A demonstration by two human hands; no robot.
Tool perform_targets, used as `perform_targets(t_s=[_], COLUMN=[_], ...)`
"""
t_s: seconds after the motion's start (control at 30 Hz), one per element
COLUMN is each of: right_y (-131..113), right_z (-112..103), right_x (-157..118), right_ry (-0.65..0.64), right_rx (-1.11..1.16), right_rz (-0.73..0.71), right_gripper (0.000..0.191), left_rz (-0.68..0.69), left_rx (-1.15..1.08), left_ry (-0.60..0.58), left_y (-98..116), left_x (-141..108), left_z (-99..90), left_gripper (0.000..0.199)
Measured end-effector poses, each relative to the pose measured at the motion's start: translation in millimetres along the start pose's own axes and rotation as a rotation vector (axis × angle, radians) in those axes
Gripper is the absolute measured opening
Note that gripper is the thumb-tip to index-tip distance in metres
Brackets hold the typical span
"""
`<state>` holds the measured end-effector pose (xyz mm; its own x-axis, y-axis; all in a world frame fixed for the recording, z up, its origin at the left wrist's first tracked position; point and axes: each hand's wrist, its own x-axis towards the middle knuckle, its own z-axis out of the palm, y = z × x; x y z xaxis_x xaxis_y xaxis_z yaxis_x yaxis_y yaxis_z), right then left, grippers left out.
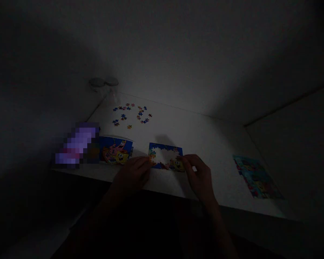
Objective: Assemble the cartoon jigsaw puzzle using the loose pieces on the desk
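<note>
On a plain white tabletop [194, 126], left hand [132, 172] and right hand [201, 176], fingers drawn close, grip too dim to tell, flank a blue-bordered, hollow-centred cartoon jigsaw [157, 166], probably best steadied flat with gentle pressure.

Two bare, dimly lit forearms [217, 216]

Passage is allowed over the tabletop [223, 171] between right hand [201, 177] and teal sheet [259, 177]; leftward, it is obstructed by the picture card [115, 148].
</note>
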<state>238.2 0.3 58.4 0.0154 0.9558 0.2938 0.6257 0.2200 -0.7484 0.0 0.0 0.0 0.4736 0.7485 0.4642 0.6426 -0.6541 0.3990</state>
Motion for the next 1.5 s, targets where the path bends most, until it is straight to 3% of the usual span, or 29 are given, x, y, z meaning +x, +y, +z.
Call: perform_targets(t_s=[0.1, 0.2, 0.5, 0.6, 0.77, 0.87, 1.13, 1.5], right_y=[24.2, 20.9, -15.7, -24.2, -33.7, -38.0, -45.6, -39.0], right_z=[-6.3, 3.0, 97.2, 129.4, 162.7, 169.3, 169.0, 174.1], right_x=[13.4, 38.4, 136.6, 149.9, 154.0, 150.9, 143.3, 159.4], right_ry=[-0.044, -0.131, -0.452, -0.525, -0.503, -0.496, -0.516, -0.549], right_rx=[-0.025, 0.0, -0.165, -0.223, -0.26, -0.272, -0.338, -0.23], right_rz=[0.097, 0.087, -0.139, -0.131, -0.086, -0.049, -0.056, -0.041], right_gripper=[0.024, 0.025, 0.022, 0.025, 0.038, 0.043, 0.029, 0.012], left_rz=[-0.002, 0.0, -0.014, -0.034, -0.027, -0.025, -0.02, -0.008], left_rx=[-0.003, -0.002, -0.003, -0.003, -0.021, -0.029, -0.046, -0.026], left_ry=[0.005, 0.008, 0.011, 0.015, 0.026, 0.032, -0.022, 0.017], left_y=[0.1, 0.2, 0.7, 1.5, 2.3, 2.6, 0.1, 0.5], left_x=[0.4, 1.1, -0.8, -1.0, -0.7, 0.1, 0.4, -0.6], left_z=[0.9, 0.8, 1.0, 1.1, 0.3, -0.5, -1.3, -0.3], left_gripper=[0.026, 0.025, 0.027, 0.028, 0.03, 0.028, 0.03, 0.029])
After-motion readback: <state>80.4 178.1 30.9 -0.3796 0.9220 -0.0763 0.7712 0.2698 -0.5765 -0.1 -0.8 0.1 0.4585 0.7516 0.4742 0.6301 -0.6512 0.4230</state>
